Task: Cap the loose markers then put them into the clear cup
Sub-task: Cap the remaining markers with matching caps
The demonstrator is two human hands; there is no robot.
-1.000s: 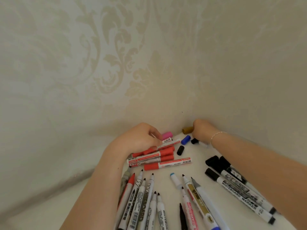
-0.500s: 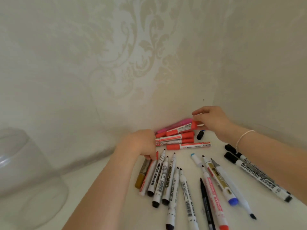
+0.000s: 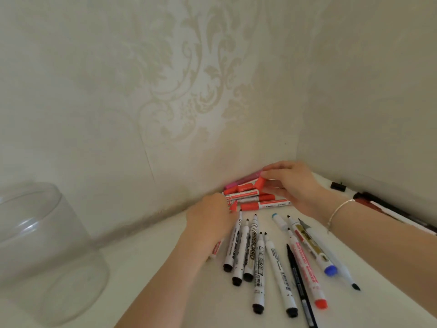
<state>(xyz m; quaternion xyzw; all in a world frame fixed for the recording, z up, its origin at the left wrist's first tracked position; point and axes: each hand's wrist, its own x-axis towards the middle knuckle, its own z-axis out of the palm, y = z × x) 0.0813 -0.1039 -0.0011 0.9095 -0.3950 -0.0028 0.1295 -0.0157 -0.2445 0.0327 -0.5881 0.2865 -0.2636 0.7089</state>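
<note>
Uncapped markers (image 3: 260, 259) fan tips-first toward the wall corner; right hand (image 3: 290, 183) pinches a red cap (image 3: 260, 182), left hand (image 3: 210, 217) fingers hidden.

Left hand (image 3: 210, 217): knuckles up, fingers curled under, grip hidden. Right hand (image 3: 292, 183): fingers extended, thumb opposed; bracelet at wrist.
</note>
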